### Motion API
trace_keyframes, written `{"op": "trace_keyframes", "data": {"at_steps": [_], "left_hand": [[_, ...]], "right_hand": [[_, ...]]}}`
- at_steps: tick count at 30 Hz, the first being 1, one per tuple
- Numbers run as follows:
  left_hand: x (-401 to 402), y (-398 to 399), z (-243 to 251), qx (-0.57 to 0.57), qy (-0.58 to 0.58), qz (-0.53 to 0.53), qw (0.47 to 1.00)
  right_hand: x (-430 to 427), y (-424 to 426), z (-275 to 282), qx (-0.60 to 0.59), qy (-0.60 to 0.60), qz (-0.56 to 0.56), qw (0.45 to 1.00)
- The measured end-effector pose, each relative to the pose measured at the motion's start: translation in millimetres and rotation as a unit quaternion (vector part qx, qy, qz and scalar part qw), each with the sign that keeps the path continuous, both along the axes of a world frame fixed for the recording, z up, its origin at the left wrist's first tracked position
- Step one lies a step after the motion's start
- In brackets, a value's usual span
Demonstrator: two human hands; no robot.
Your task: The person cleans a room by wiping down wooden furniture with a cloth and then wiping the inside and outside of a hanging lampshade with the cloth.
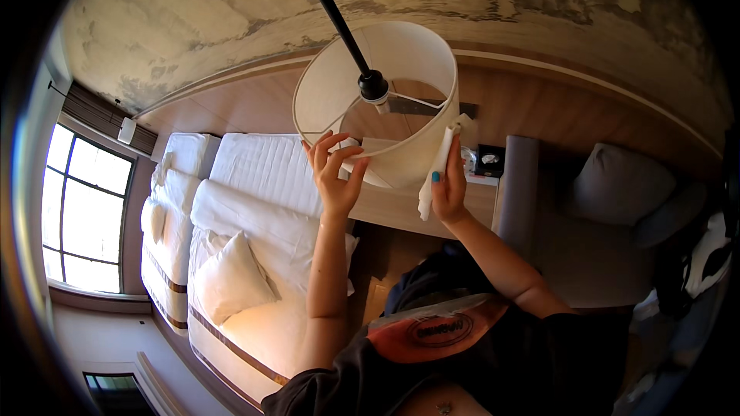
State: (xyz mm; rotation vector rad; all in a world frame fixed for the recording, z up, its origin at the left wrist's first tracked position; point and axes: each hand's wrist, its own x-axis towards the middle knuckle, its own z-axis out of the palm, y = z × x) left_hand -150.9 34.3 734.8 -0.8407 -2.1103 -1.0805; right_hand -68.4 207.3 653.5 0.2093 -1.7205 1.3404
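Note:
A drum-shaped white fabric lampshade (407, 164) hangs before me on a black metal rod (341, 17). Inside it, the black lamp socket (373, 85) and thin white spokes show. At the shade's near left rim is my left hand (336, 176), its fingers spread and their tips at the edge. My right hand (450, 188) grips a folded white cloth (440, 170) at the right outer side of the shade. The thumb lies over the cloth and bears a blue-green nail. Parts of the cloth are hidden behind my fingers.
Below the shade is a wooden bedside top (381, 205) with a black box (490, 159). Beds with white bedding (260, 208) stand left, a grey sofa (601, 254) right. Behind runs a wood headboard panel (520, 89). Another lamp (126, 130) hangs near the window (95, 208).

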Motion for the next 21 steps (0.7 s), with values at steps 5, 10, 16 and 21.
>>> {"op": "trace_keyframes", "data": {"at_steps": [5, 10, 16, 21], "left_hand": [[-11, -13, 2, -0.002, -0.011, -0.027, 1.000], [-26, -25, -7, 0.027, -0.034, -0.042, 0.998], [-13, -16, -2, -0.045, -0.007, -0.002, 0.999], [8, 6, 1, -0.078, 0.026, 0.020, 0.996]], "right_hand": [[1, -2, -4, 0.000, -0.011, 0.015, 1.000], [3, -5, -7, 0.017, -0.012, 0.029, 0.999], [-2, -1, -4, 0.029, -0.017, 0.016, 0.999], [-9, 4, -3, 0.001, -0.029, -0.013, 0.999]]}}
